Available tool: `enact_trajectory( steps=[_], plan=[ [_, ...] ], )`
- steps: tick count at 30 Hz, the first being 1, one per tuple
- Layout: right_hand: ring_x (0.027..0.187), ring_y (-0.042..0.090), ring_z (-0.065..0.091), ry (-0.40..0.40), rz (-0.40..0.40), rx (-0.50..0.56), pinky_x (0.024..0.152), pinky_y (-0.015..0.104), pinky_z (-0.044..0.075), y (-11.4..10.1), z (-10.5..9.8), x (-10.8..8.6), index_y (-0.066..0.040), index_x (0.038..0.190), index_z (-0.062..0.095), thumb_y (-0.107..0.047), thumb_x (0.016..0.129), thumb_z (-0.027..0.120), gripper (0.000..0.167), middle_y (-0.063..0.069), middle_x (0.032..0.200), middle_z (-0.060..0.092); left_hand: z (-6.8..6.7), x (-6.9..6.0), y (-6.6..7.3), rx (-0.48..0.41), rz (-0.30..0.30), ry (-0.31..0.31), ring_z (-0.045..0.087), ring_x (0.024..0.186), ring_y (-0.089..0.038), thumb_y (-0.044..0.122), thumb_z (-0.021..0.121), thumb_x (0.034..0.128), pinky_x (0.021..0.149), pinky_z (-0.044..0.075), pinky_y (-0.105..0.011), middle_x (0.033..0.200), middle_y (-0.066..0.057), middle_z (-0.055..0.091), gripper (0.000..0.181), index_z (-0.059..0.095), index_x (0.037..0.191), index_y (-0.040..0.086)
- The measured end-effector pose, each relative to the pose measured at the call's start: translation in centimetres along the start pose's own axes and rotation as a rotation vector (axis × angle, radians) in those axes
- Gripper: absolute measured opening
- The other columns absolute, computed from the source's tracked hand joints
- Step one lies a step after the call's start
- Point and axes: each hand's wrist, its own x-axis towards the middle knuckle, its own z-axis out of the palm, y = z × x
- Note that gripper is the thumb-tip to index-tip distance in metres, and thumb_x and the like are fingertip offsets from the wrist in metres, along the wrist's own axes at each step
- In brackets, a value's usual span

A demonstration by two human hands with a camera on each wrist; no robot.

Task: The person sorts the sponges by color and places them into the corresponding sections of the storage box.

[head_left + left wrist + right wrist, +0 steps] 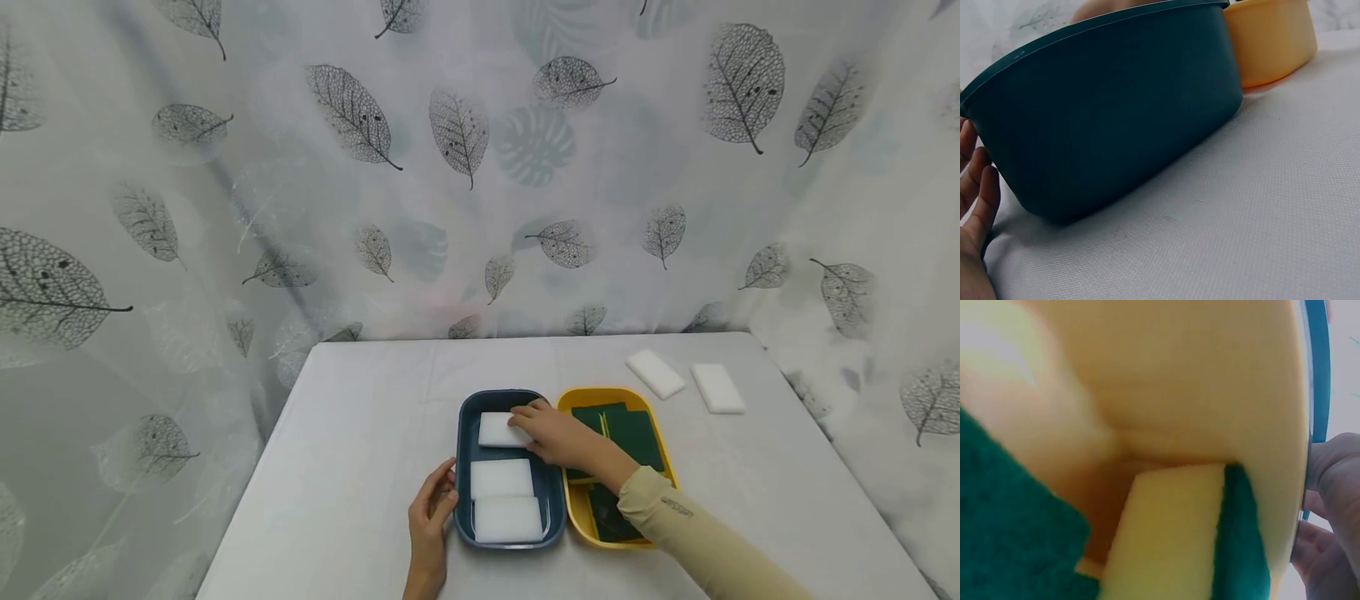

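Note:
In the head view, a dark blue tub (464, 433) holds white sponges. My right hand (558, 435) reaches over its right rim and grips the right end of the upper white sponge (497, 428). Two more, a middle sponge (501, 479) and a lower sponge (508, 520), lie toward the near end. My left hand (431, 517) touches the tub's left outer side with its fingertips; the left wrist view shows those fingers (986, 194) against the wall. In the right wrist view the tub's rim hides part of the right hand (1335, 506) and its sponge.
Against the blue tub's right side stands a yellow tub (576, 512) with several green-and-yellow scouring sponges (633, 437), partly under the right forearm. Two white sponges, one tilted (656, 373) and one straighter (717, 388), lie at the table's back right. A leaf-print curtain (465, 208) hangs behind.

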Motion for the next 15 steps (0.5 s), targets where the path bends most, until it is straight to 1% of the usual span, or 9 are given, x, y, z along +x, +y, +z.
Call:
enact_trajectory(
  steps=[7,10,15],
  plan=[
    [0.127,0.036,0.058,-0.03,0.015,-0.02,0.103,0.048,0.054,-0.37,0.19,0.59,-0.003,0.136,0.062,-0.008,0.096,0.073,0.042,0.019,0.144,0.062,0.03,0.0,-0.08,0.009,-0.02,0.007,0.061,0.109,-0.016,0.019,0.062,0.0968,0.098,0.047,-0.015,0.116,-0.002,0.067,0.038,0.069,0.133,0.028],
    [0.126,0.035,0.06,-0.039,0.024,-0.036,0.105,0.048,0.053,-0.51,0.33,0.66,-0.004,0.135,0.062,-0.008,0.096,0.073,0.041,0.018,0.143,0.063,0.06,0.05,-0.13,0.018,-0.027,0.006,0.061,0.109,-0.016,0.019,0.062,0.097,0.098,0.048,-0.016,0.116,-0.002,0.067,0.038,0.069,0.134,0.029],
    [0.125,0.031,0.063,-0.047,0.041,-0.069,0.108,0.046,0.052,-0.63,0.73,0.83,-0.007,0.134,0.064,-0.01,0.096,0.073,0.039,0.013,0.14,0.066,0.12,0.12,-0.1,0.024,-0.034,0.012,0.061,0.107,-0.017,0.019,0.062,0.0971,0.095,0.048,-0.018,0.114,-0.002,0.067,0.038,0.069,0.133,0.029]
  ],
)
